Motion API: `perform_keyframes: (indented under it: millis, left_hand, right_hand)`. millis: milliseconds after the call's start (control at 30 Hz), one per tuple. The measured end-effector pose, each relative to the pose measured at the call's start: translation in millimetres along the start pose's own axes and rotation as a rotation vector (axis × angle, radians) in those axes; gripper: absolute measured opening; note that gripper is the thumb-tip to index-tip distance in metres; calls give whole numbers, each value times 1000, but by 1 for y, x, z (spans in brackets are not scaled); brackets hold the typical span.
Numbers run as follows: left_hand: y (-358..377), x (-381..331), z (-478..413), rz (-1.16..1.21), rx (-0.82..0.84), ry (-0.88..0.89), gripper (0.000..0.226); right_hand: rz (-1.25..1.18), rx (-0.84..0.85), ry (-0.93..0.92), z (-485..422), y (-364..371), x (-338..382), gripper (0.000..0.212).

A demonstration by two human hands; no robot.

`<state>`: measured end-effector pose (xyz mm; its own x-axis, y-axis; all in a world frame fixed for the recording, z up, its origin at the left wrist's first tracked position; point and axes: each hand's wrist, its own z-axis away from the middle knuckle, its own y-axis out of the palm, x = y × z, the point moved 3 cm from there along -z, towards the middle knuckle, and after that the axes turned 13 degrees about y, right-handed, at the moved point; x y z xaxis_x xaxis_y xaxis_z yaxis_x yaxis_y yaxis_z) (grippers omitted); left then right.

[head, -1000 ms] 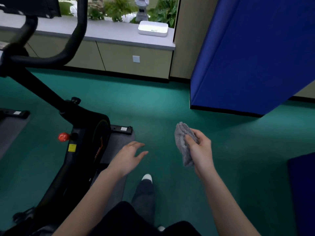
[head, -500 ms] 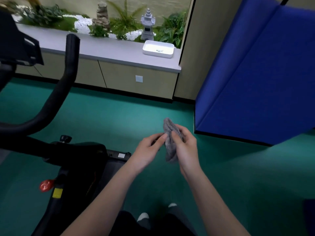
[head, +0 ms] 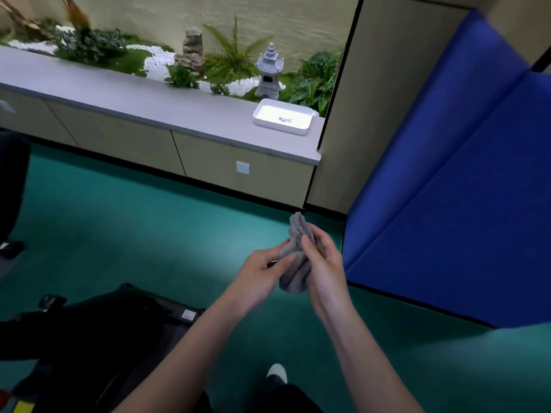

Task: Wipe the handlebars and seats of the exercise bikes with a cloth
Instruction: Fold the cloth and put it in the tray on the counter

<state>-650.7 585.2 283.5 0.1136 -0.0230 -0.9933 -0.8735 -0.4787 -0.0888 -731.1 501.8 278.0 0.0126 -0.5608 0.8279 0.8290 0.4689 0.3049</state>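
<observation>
Fingers, right: thumb and curled fingers wrapped round the grey cloth, which is bunched upright. Fingers, left: thumb and forefinger pinching the cloth's near edge.
Change: a second ago the left hand hung free with its fingers spread; now it meets the right hand on the cloth, above the green floor.
Exercise bike: handlebar gone from view, dark base only, lower left, apart from the cloth.
Reading: cloth likely being regathered; no wiping under way.
Forearms: bare, converging forward
</observation>
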Motion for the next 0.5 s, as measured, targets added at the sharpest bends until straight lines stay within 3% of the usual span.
perform_keyframes:
  millis: [167,367,500]
  left_hand:
    - [4,-7,-55,235,-221,-52,29]
    - [-10,-2,-117,660,-302,-96,40]
    - [-29,10,-160,848,-310,-165,43]
  right_hand:
    - [-158,73,11,-43,-11,29,43]
    - [-400,104,184,-100,-10,45,37]
    - [-438,231,323,-144,5,56,41]
